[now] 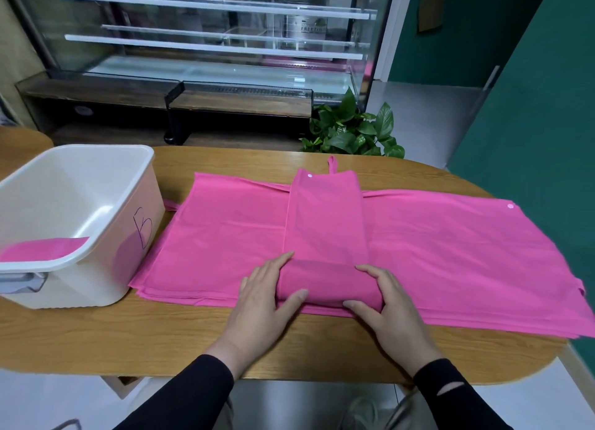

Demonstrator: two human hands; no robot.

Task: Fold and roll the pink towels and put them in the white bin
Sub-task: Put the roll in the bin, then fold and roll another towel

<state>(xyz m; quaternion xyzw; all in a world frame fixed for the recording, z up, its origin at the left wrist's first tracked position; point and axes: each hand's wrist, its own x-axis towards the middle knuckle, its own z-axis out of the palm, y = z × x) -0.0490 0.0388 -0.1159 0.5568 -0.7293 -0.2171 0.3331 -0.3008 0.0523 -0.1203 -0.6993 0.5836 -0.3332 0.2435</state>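
A long folded pink towel [325, 217] lies on top of a pile of flat pink towels [450, 252] on the wooden table [161, 339], and its near end is rolled up. The left hand [260, 304] and right hand [392, 307] each curl around one end of the roll. The white bin [106, 185] sits to the left with something pink inside.

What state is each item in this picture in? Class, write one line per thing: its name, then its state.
Folded towel strip: folded narrow, near end rolled up, far end still flat.
Stack of pink towels: spread flat on the table under the strip.
White bin: upright, open, something pink inside at the near end.
Left hand: gripping the roll's left end.
Right hand: gripping the roll's right end.
Wooden table: bearing bin and towels.
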